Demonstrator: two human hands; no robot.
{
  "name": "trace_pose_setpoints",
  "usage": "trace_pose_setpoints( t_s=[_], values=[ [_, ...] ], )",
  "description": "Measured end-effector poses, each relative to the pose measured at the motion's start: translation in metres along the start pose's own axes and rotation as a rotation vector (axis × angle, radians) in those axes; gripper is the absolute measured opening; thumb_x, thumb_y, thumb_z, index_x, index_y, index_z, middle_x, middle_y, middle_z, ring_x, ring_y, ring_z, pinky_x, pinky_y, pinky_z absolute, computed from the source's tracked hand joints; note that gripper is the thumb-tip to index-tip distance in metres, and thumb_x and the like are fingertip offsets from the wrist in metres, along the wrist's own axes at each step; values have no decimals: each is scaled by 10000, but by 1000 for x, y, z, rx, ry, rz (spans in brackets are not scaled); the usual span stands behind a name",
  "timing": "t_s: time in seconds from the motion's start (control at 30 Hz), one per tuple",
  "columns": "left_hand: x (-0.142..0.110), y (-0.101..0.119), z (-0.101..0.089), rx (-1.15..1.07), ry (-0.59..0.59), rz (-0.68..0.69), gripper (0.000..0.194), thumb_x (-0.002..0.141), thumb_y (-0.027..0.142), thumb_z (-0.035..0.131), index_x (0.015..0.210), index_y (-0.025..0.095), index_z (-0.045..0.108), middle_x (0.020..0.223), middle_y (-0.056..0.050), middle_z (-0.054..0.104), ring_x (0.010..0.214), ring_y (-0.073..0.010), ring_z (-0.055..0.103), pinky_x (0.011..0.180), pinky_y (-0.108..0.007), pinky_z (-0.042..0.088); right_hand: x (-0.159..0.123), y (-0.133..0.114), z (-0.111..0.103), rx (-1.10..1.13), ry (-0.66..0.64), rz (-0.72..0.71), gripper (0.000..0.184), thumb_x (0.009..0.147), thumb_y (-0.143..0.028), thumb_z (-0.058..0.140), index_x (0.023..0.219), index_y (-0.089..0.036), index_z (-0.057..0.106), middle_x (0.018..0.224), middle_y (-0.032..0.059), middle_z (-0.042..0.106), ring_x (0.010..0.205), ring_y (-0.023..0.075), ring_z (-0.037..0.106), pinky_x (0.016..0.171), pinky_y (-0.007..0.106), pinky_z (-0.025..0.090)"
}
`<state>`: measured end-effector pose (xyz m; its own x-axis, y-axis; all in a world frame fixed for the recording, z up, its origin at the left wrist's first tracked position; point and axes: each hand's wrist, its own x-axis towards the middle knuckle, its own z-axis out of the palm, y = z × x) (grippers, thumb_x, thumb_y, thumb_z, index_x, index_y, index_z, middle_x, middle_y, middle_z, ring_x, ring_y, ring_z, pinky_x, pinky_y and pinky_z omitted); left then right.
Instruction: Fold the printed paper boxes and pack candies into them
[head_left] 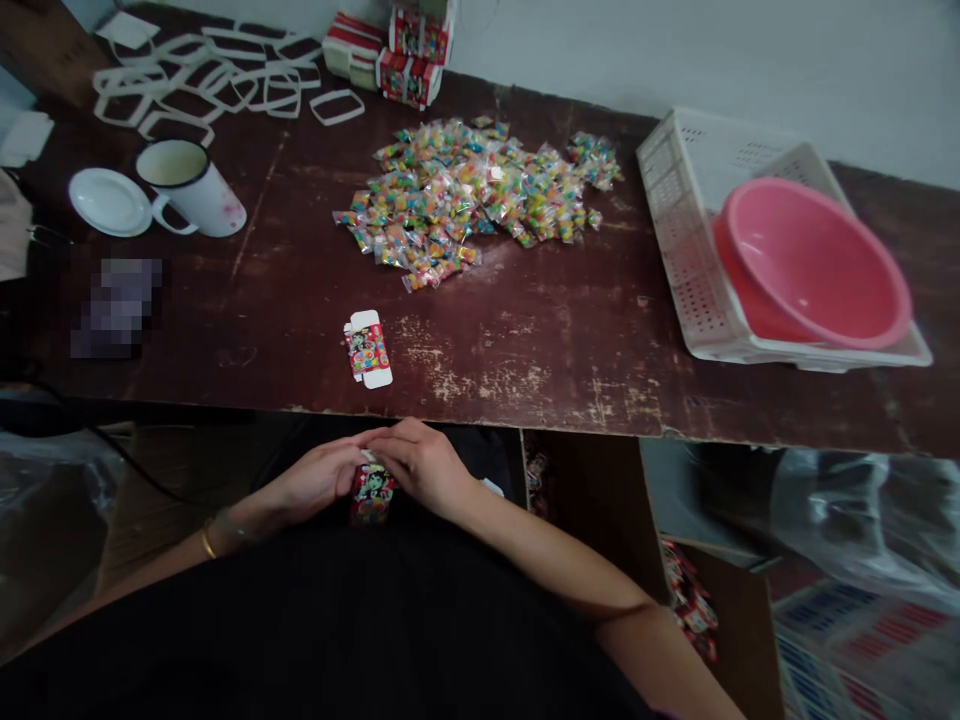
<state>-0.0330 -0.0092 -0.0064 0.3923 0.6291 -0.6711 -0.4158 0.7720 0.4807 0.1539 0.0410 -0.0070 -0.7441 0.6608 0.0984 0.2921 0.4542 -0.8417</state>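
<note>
Just below the table's front edge, both my hands are on a small printed candy box (373, 492), red with a cartoon figure. My left hand (326, 475) grips its left side, fingers closed. Over the top end bends my right hand (420, 462), its fingers pressed together at the white flap. Part of the box is covered by the fingers. On the table above them lies another candy box (368, 349), flat with white flaps out. Farther back spreads a heap of clear candy packets (465, 190) with colourful sweets inside.
A white crate (686, 270) holding pink basins (825, 260) stands right. At left are an enamel mug (191, 190), a white lid (110, 202) and several paper bands (217, 80). Bundled boxes (409, 75) stand behind. Cardboard cartons (592, 490) with packed boxes sit below the table.
</note>
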Motion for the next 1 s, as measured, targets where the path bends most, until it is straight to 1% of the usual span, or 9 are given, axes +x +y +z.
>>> trace_pose_setpoints(
  t_s=[0.07, 0.13, 0.3, 0.4, 0.53, 0.63, 0.8, 0.87, 1.0],
  values=[
    [2, -1, -2, 23, 11, 12, 392, 811, 206, 566, 1193, 188, 653, 1103, -81, 739, 1106, -265, 647, 989, -404, 458, -2, 1, 1, -14, -20, -37, 261, 968, -271, 499, 1109, -208, 711, 1019, 106, 691, 894, 192, 580, 837, 335, 479],
    [2, -1, -3, 47, 15, 16, 385, 820, 253, 560, 1193, 215, 651, 1114, -72, 736, 1117, -265, 643, 993, -409, 455, -4, 1, 2, 81, -22, -5, 252, 953, -308, 538, 1109, -223, 718, 1039, 97, 692, 932, 195, 587, 867, 351, 481],
    [-3, 2, 1, 20, -3, -41, 524, 811, 228, 572, 1334, 213, 550, 1228, -96, 687, 1123, -280, 637, 963, -424, 468, -3, -3, 10, 524, 103, 368, 206, 876, -360, 649, 974, -220, 764, 953, 46, 709, 855, 166, 649, 793, 310, 514],
    [-6, 5, 4, -22, -30, -82, 604, 812, 200, 563, 1409, 197, 472, 1213, -120, 688, 1043, -292, 671, 914, -436, 486, -1, -7, 11, 601, 70, 455, 221, 832, -389, 689, 937, -212, 770, 905, 31, 710, 780, 156, 641, 727, 295, 512],
    [-6, 6, 2, -17, -45, -105, 639, 793, 151, 528, 1427, 177, 448, 1237, -129, 670, 1018, -269, 667, 867, -383, 491, -2, -15, 7, 425, 105, 315, 138, 872, -301, 660, 923, -234, 770, 884, 34, 708, 851, 161, 609, 803, 312, 471],
    [-8, 6, -4, -63, -124, -83, 680, 762, 185, 496, 1438, 168, 426, 1258, -124, 655, 1074, -270, 645, 898, -370, 471, -10, -19, 9, 211, 86, 184, 171, 917, -260, 600, 984, -233, 754, 920, 49, 698, 906, 173, 577, 854, 347, 426],
    [-17, 5, -9, 49, -310, -54, 974, 681, 110, 542, 1548, 237, 118, 1369, -135, 580, 1224, -281, 564, 1000, -418, 403, -29, -17, 23, -52, 10, -26, 165, 906, -307, 607, 912, -238, 756, 1075, 52, 685, 1047, 229, 509, 956, 438, 334],
    [-17, 3, -10, 173, -329, -20, 974, 706, 91, 590, 1546, 268, 129, 1475, -136, 477, 1293, -276, 505, 1047, -420, 369, -30, -15, 25, -78, 23, -2, 173, 915, -296, 593, 959, -238, 749, 1072, 57, 689, 1030, 229, 512, 937, 437, 338],
    [-11, -6, -20, 383, -225, 61, 792, 815, 166, 647, 1510, 273, 282, 1581, -110, 318, 1396, -260, 382, 1093, -384, 340, -23, -9, 23, 23, 126, 123, 224, 938, -317, 572, 1072, -224, 726, 973, 70, 699, 918, 193, 558, 844, 376, 385]
  ],
)
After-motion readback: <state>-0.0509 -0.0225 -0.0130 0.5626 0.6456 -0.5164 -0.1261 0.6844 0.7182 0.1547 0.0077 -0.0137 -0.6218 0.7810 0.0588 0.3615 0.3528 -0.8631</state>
